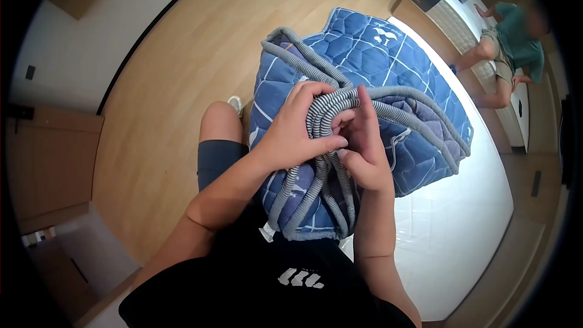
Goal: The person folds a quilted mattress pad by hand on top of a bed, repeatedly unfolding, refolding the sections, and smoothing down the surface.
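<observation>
In front of me is a blue quilted mattress cover (358,54) with a white line grid and grey striped elastic edging. Its edging is drawn together into a curved, layered bunch (328,109) at the middle. My left hand (294,124) wraps round this bunch from the left, with the thumb across its lower side. Around the right side curls my right hand (369,152), its index finger pointing up and the other fingers partly hidden behind the edging. Purplish underside fabric shows inside the folds, and loose loops of edging hang down toward my shirt.
The cover rests on a white mattress (461,225). At the upper right another person (516,42) sits on a second mattress (455,27). Wooden floor (176,67) lies to the left, with a wooden door (51,164) beyond. My bent leg (221,158) is left of the cover.
</observation>
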### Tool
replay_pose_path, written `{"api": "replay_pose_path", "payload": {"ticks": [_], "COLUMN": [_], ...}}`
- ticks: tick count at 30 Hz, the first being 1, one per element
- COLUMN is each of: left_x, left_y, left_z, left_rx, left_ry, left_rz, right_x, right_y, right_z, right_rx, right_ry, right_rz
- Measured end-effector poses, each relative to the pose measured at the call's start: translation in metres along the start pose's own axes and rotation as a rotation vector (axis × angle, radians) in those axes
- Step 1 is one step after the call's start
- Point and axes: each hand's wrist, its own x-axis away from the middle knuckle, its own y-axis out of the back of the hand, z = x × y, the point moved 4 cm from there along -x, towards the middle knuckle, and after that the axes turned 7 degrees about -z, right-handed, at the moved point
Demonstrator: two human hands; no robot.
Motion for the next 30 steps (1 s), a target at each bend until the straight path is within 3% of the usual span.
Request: {"api": "replay_pose_path", "payload": {"ticks": [2, 5, 7, 9, 13, 19, 21, 25, 28, 30], "left_x": [-0.003, -0.001, 0.000, 0.002, 0.005, 0.005, -0.018, -0.074, -0.098, -0.103], "left_y": [0.004, 0.003, 0.002, 0.001, -0.001, 0.009, 0.022, 0.026, 0.016, 0.013], "left_z": [0.000, 0.001, 0.001, 0.001, -0.003, -0.048, -0.094, -0.180, -0.217, -0.236], "left_rx": [-0.001, 0.002, 0.011, 0.012, 0.020, 0.022, -0.004, -0.094, -0.172, -0.203], "left_ry": [0.005, 0.005, 0.007, 0.009, -0.004, -0.127, -0.254, -0.504, -0.595, -0.603], "left_rz": [0.004, 0.009, 0.005, 0.009, 0.013, 0.011, 0.014, 0.085, 0.182, 0.276], "right_x": [-0.001, 0.000, -0.002, -0.012, -0.031, -0.043, -0.043, -0.046, -0.045, -0.045], "right_y": [0.001, 0.006, 0.016, 0.027, 0.021, 0.024, 0.030, 0.047, 0.063, 0.087], "right_z": [0.004, 0.025, 0.038, 0.057, 0.064, 0.060, 0.061, 0.107, 0.142, 0.149], "right_rx": [-0.046, 0.354, 0.655, 0.942, 1.329, 1.063, 0.849, 0.811, 0.897, 0.976], "right_ry": [-0.034, 0.013, 0.150, 0.469, 0.264, 0.433, 0.427, 0.407, 0.383, 0.337], "right_rz": [0.020, 0.113, -0.029, -0.081, 0.127, 0.400, 0.330, 0.146, 0.122, -0.039]}}
